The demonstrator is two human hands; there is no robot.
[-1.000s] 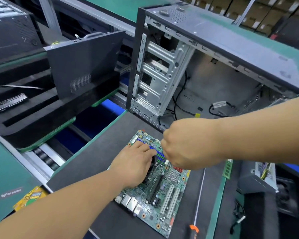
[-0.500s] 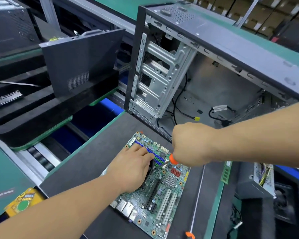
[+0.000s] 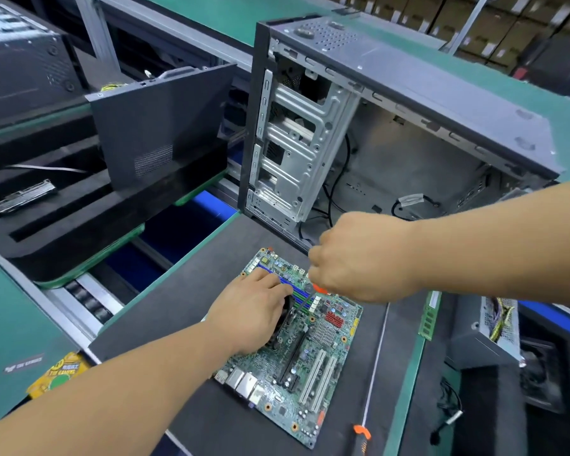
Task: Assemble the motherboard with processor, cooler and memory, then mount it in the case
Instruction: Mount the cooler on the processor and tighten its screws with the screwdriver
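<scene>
A green motherboard [image 3: 313, 363] lies flat on the dark mat [image 3: 185, 304] in front of me. My left hand [image 3: 254, 311] rests on the black cooler [image 3: 285, 319] near the board's middle, which it mostly hides. My right hand [image 3: 359, 258] grips an orange-handled screwdriver [image 3: 320, 288] above the board, its shaft angled down toward the blue memory slots [image 3: 287, 284]. The open grey case [image 3: 408, 103] stands just behind the board, with loose black cables inside. A green memory stick [image 3: 430, 315] lies to the right of the mat.
A second orange-handled tool [image 3: 362, 436] lies at the mat's lower right. A power supply [image 3: 487, 334] sits at the right. A dark side panel [image 3: 162, 126] leans in black foam trays at the left, above a roller conveyor [image 3: 89, 301].
My right hand has lifted slightly and shifted right, exposing the screwdriver's orange handle. My left hand stays on the cooler. The view has drifted a little.
</scene>
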